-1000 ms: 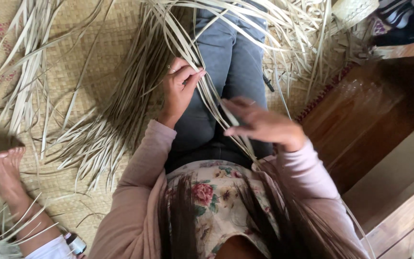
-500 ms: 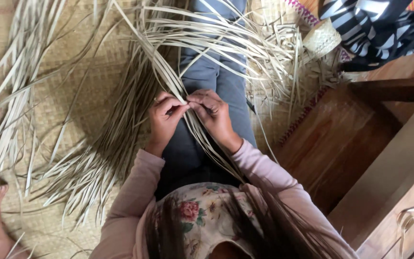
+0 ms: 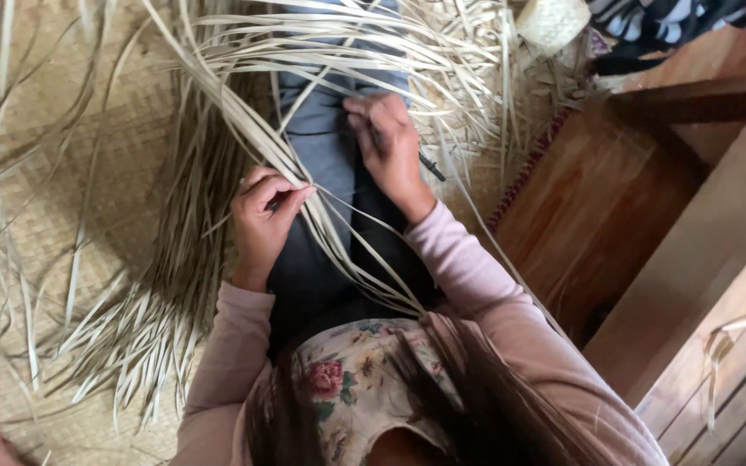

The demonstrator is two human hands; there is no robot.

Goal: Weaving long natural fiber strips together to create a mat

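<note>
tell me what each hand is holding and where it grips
The left hand pinches pale leaf strips partway along their length. The right hand grips a thin dark tool by its upper part, its end poking out below.

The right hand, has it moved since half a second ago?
Yes. The right hand has parted from the left hand and gone further down the legs, away from the body.
</note>
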